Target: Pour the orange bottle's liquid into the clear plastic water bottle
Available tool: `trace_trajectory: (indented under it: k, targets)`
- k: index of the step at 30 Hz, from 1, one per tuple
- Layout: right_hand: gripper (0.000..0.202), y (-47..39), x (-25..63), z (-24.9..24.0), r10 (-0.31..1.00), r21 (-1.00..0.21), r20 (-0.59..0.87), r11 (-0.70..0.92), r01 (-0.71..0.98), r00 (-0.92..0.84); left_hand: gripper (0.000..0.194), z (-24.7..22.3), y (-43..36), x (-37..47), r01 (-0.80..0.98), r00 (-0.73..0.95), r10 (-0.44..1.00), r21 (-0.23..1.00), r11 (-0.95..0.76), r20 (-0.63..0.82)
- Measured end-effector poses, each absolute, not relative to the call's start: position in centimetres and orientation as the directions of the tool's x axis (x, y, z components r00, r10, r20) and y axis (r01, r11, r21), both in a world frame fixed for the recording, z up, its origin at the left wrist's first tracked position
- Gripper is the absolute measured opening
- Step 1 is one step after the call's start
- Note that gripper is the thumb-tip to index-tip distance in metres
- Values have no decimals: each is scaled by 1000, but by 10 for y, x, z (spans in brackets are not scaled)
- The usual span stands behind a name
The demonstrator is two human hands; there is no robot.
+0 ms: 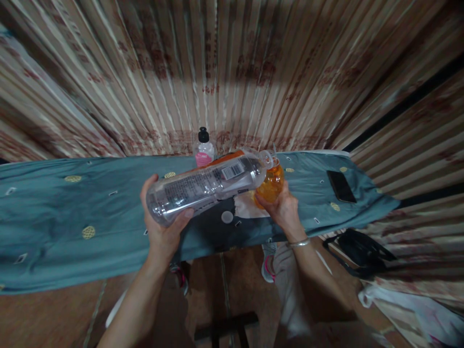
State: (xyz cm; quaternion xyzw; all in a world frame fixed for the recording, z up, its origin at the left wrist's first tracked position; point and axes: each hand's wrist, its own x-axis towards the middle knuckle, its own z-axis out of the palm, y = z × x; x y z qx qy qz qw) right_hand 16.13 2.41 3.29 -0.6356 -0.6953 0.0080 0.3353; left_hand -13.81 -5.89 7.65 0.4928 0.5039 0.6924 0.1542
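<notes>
My left hand (165, 229) is closed round the base of a large clear plastic bottle (210, 186) with a printed label and barcode. The bottle tilts, its uncapped neck up to the right. Its mouth is at the top of a small orange see-through bottle (271, 186); I cannot tell whether the two touch. My right hand (284, 208), with a silvery bracelet at the wrist, grips the orange bottle. Beneath it lies a pale sheet (250, 205), like a tissue, partly hidden. A round whitish cap (227, 217) rests on the cloth below the large bottle.
A clear bottle with a black top and pink label (203, 152) stands at the back of the blue-green cloth (119, 203). A dark phone (340, 186) lies at the right. Pleated curtains (217, 72) hang behind. A black bag (357, 253) is at the lower right.
</notes>
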Motion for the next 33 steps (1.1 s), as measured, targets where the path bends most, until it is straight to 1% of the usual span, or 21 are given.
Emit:
trace_trajectory:
  k: [6, 12, 19, 25, 33]
  targets:
    - [84, 25, 162, 32, 884, -438, 467, 209, 875, 23, 92, 76, -60, -138, 308, -472, 709, 852, -424, 524]
    - [87, 25, 163, 32, 900, -452, 435, 177, 874, 42, 93, 74, -61, -140, 249, -480, 720, 865, -436, 501]
    - [88, 24, 161, 33, 901, -441, 431, 164, 882, 48, 93, 75, -60, -139, 297, -476, 707, 853, -430, 522]
    - [92, 25, 161, 34, 908, -451, 417, 167, 877, 41, 93, 73, -61, -140, 268, -481, 713, 859, -436, 511]
    - [89, 24, 159, 36, 907, -464, 417, 161, 871, 55, 92, 70, -60, -141, 313, -463, 717, 853, -419, 522]
